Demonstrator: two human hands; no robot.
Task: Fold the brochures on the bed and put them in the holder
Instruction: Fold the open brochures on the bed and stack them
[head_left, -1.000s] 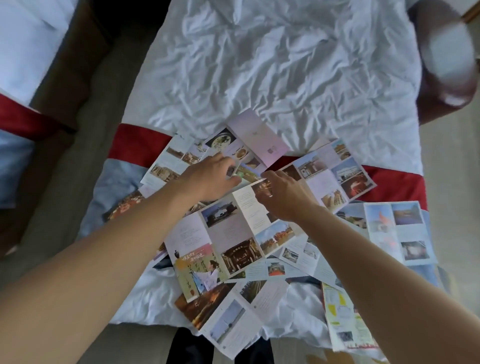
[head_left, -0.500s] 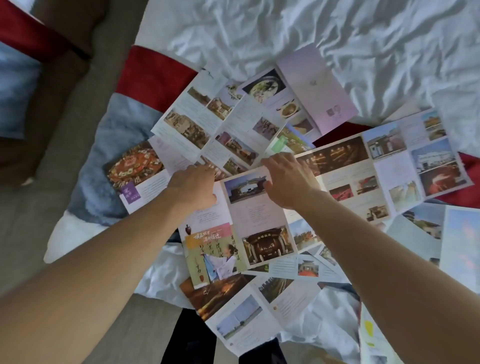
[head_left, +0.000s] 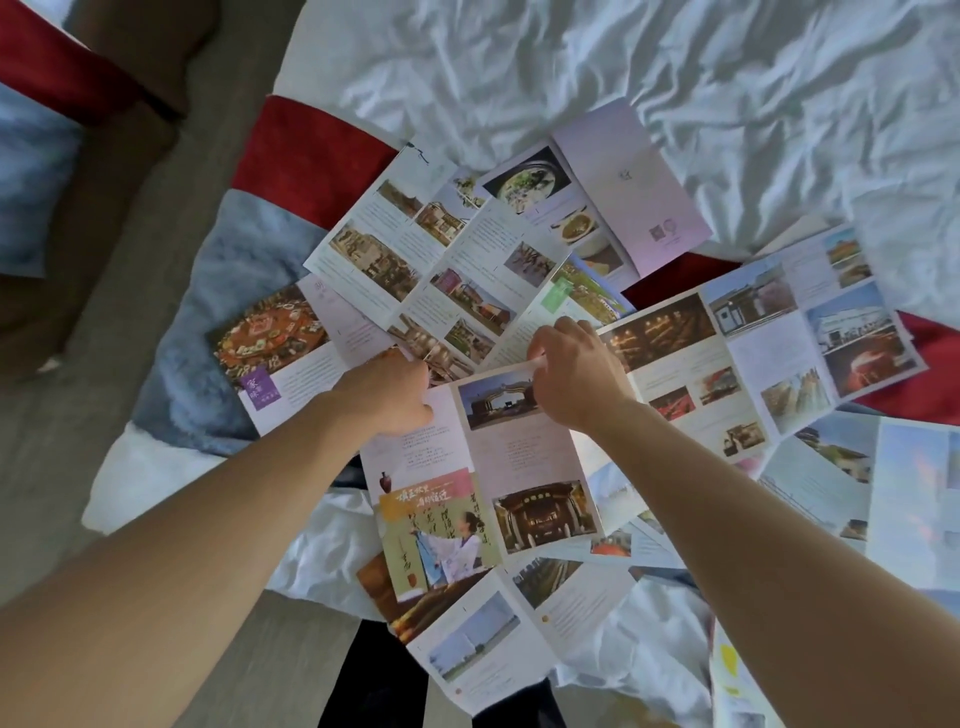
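Observation:
Several unfolded photo brochures lie spread and overlapping on the bed. One brochure (head_left: 488, 467), with a painted figure on its cover panel, lies in the middle nearest me. My left hand (head_left: 387, 397) grips its far left corner with curled fingers. My right hand (head_left: 574, 376) pinches its far edge, and that edge is lifted slightly off the pile. A wide brochure (head_left: 753, 358) lies to the right of my right hand, and another brochure (head_left: 431, 260) lies beyond my left hand. No holder is in view.
The bed (head_left: 623, 67) has a crumpled white sheet and a red and grey-blue runner (head_left: 311, 156) across its foot. Brown carpet (head_left: 104, 260) runs along the left side, with a second bed's corner (head_left: 31, 130) at far left. More brochures (head_left: 857, 493) cover the right side.
The view has moved closer and lower over the brochures. My left hand slid from the upper pile to the central brochure's corner, and both hands now hold its far edge.

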